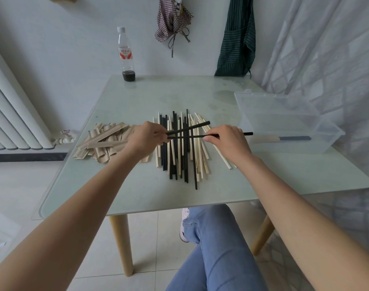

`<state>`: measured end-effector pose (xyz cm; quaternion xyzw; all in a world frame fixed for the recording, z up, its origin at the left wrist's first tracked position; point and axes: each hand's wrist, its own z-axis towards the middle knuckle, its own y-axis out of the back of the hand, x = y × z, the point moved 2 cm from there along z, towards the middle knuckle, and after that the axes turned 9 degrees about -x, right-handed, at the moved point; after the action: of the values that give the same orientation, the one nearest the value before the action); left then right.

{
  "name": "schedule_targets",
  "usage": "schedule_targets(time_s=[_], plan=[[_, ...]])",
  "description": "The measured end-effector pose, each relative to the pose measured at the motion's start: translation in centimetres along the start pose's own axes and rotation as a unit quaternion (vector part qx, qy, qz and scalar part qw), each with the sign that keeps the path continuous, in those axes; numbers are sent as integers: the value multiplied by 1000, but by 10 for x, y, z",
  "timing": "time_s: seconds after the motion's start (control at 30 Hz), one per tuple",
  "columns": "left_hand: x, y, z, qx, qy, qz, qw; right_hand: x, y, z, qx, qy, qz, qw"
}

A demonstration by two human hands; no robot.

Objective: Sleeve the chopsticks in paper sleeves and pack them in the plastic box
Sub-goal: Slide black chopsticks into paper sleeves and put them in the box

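A pile of loose black and pale wooden chopsticks (180, 152) lies mid-table. Above it, my left hand (147, 137) pinches the ends of two black chopsticks (187, 129). One of them angles up to the right. The other runs level to my right hand (225, 139), which grips it near its far end. A heap of brown paper sleeves (104, 141) lies at the left, partly under my left wrist. At the right stands the open clear plastic box (288, 120), holding one sleeved pair of chopsticks (282, 138).
A plastic bottle (126, 55) with a little dark liquid stands at the table's far edge. Aprons (236, 38) hang on the wall behind. A radiator (15, 114) is at the left, a curtain at the right. My crossed legs (213, 248) are below the glass table (137, 192).
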<state>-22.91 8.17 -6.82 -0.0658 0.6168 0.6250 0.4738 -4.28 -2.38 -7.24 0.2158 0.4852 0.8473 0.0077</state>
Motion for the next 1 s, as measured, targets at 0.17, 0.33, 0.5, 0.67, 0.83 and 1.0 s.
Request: schedule_targets(time_s=[0.17, 0.33, 0.5, 0.67, 0.83, 1.0], plan=[[-6, 0, 0, 14, -16, 11, 1000, 7, 3, 0, -41, -36, 52, 997], [-5, 1, 2, -2, -24, -26, 999, 17, 1, 1, -133, -15, 69, 989], [5, 0, 6, -18, 20, -65, 997, 14, -1, -10, -171, -105, 154, 967], [-2, -2, 0, 14, 3, -98, 995, 16, -9, -13, 17, -312, 551, 774], [-13, -3, 0, 14, -29, -84, 996, 22, -6, -10, 6, -312, 613, 726], [-27, -9, 4, 20, -49, -80, 995, 18, 0, -9, 17, -301, 622, 723]])
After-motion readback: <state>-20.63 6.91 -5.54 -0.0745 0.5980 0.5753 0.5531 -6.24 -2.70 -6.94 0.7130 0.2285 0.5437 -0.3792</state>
